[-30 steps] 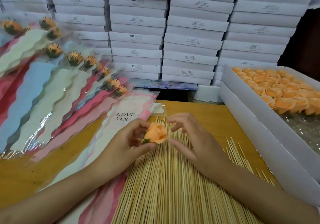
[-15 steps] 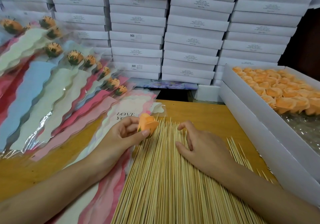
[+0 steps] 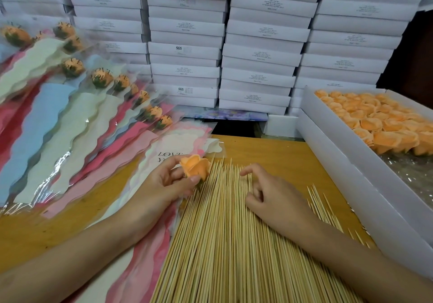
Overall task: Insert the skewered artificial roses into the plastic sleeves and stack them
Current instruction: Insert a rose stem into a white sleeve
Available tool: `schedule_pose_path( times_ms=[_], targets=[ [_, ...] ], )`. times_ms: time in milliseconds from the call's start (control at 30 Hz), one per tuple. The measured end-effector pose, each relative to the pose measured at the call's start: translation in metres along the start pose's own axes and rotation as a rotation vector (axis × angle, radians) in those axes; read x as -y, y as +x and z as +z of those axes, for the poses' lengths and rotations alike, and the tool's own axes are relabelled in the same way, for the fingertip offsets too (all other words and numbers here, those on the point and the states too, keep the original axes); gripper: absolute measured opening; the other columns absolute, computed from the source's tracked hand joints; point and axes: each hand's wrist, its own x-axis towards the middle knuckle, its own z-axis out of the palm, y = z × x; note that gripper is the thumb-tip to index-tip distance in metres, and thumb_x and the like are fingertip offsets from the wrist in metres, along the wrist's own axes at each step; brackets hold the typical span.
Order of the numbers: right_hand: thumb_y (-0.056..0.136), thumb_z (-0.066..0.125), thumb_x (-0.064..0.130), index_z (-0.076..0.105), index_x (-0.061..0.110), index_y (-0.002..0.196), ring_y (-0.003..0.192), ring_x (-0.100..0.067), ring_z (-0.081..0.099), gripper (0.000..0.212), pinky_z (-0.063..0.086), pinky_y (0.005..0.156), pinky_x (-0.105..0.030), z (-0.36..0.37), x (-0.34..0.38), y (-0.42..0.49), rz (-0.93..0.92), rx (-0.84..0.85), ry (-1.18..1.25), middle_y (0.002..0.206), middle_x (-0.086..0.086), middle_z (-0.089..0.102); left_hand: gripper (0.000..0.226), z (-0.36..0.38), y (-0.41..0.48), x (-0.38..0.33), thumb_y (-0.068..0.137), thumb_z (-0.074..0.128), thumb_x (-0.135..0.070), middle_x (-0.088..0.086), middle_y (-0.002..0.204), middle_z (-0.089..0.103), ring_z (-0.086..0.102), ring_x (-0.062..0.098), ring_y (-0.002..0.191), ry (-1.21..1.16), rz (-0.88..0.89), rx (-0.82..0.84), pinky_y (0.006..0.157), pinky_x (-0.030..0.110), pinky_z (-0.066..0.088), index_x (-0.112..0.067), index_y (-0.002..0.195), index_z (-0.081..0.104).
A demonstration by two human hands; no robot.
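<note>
My left hand (image 3: 168, 183) holds an orange artificial rose head (image 3: 195, 167) between thumb and fingers, just above the left edge of a wide bed of bamboo skewers (image 3: 222, 232). No skewer is in the rose. My right hand (image 3: 269, 197) rests on the skewers with its fingers curled down onto the sticks; whether it pinches one I cannot tell. An empty plastic sleeve (image 3: 168, 152) printed "LOVE YOU" lies under my left hand. Several filled sleeves with roses (image 3: 70, 105) lie fanned out on the left.
A white box of orange rose heads (image 3: 375, 119) stands at the right, its long wall (image 3: 339, 162) beside the skewers. White cartons (image 3: 234, 44) are stacked in a wall at the back. Wooden table (image 3: 269, 152) shows beyond the skewers.
My right hand let go of the rose and dropped onto the skewers. My left hand carried the rose left and turned it, then raised it slightly.
</note>
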Motion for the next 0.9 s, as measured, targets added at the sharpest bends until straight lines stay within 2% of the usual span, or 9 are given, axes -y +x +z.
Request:
schedule_pose_path(
  times_ms=[233, 300, 333, 367, 433, 567, 733, 900],
  targets=[
    [0.088, 0.062, 0.018, 0.047, 0.04, 0.115, 0.054, -0.004, 0.049, 0.038, 0.052, 0.064, -0.037, 0.0, -0.002, 0.0, 0.013, -0.038, 0.116, 0.056, 0.016, 0.052, 0.036, 0.001, 0.001, -0.001, 0.081, 0.073, -0.018, -0.005, 0.094, 0.07, 0.062, 0.006, 0.079, 0.029, 0.014, 0.003, 0.082, 0.034, 0.044, -0.014, 0.115, 0.061],
    [0.087, 0.062, 0.016, 0.049, 0.039, 0.113, 0.051, -0.004, 0.049, 0.037, 0.052, 0.062, -0.034, -0.002, -0.001, 0.001, 0.009, -0.072, 0.15, 0.057, 0.015, 0.053, 0.033, 0.002, 0.002, 0.0, 0.081, 0.069, -0.018, -0.006, 0.092, 0.07, 0.062, 0.005, 0.078, 0.031, 0.022, 0.001, 0.079, 0.032, 0.044, -0.014, 0.112, 0.061],
    [0.088, 0.063, 0.015, 0.05, 0.038, 0.112, 0.05, -0.004, 0.049, 0.035, 0.05, 0.06, -0.027, -0.004, -0.001, 0.002, 0.01, -0.099, 0.184, 0.056, 0.014, 0.055, 0.032, 0.002, 0.002, 0.0, 0.08, 0.066, -0.018, -0.006, 0.092, 0.07, 0.062, 0.005, 0.077, 0.028, 0.024, 0.003, 0.078, 0.031, 0.044, -0.014, 0.112, 0.061],
    [0.088, 0.063, 0.015, 0.051, 0.036, 0.111, 0.049, -0.003, 0.049, 0.034, 0.046, 0.058, -0.02, -0.006, 0.0, 0.002, 0.015, -0.126, 0.232, 0.056, 0.013, 0.056, 0.032, 0.002, 0.003, 0.001, 0.08, 0.065, -0.018, -0.006, 0.091, 0.07, 0.062, 0.005, 0.076, 0.027, 0.024, 0.004, 0.077, 0.03, 0.045, -0.014, 0.112, 0.061],
    [0.088, 0.064, 0.014, 0.052, 0.033, 0.111, 0.048, -0.002, 0.049, 0.032, 0.043, 0.057, -0.014, -0.009, 0.002, 0.002, 0.036, -0.163, 0.352, 0.058, 0.012, 0.061, 0.034, 0.0, 0.003, 0.002, 0.081, 0.065, -0.019, -0.005, 0.091, 0.07, 0.062, 0.005, 0.076, 0.026, 0.024, 0.011, 0.075, 0.026, 0.047, -0.012, 0.114, 0.06],
    [0.091, 0.062, 0.012, 0.052, 0.03, 0.115, 0.048, -0.002, 0.051, 0.031, 0.043, 0.049, -0.016, -0.012, 0.009, 0.001, 0.108, -0.165, 0.639, 0.073, 0.002, 0.072, 0.037, -0.003, 0.005, 0.005, 0.081, 0.066, -0.019, 0.001, 0.093, 0.07, 0.063, 0.009, 0.075, -0.024, 0.015, 0.013, 0.07, 0.02, 0.053, -0.011, 0.117, 0.059],
    [0.095, 0.059, 0.011, 0.058, 0.024, 0.118, 0.054, -0.003, 0.055, 0.026, 0.046, 0.05, -0.017, -0.015, 0.012, 0.003, 0.176, -0.11, 0.915, 0.072, 0.002, 0.069, 0.043, -0.004, 0.006, 0.007, 0.08, 0.069, -0.025, 0.002, 0.087, 0.067, 0.062, 0.009, 0.071, -0.084, -0.002, 0.004, 0.069, 0.018, 0.054, -0.011, 0.118, 0.058],
    [0.091, 0.063, 0.016, 0.071, 0.013, 0.107, 0.062, -0.004, 0.058, 0.018, 0.049, 0.057, -0.017, -0.013, 0.008, 0.006, 0.273, -0.031, 1.156, 0.074, 0.001, 0.067, 0.052, -0.003, 0.005, 0.005, 0.076, 0.07, -0.03, 0.012, 0.093, 0.061, 0.06, 0.009, 0.071, -0.06, -0.013, -0.03, 0.069, 0.018, 0.054, -0.011, 0.123, 0.057]
  ],
)
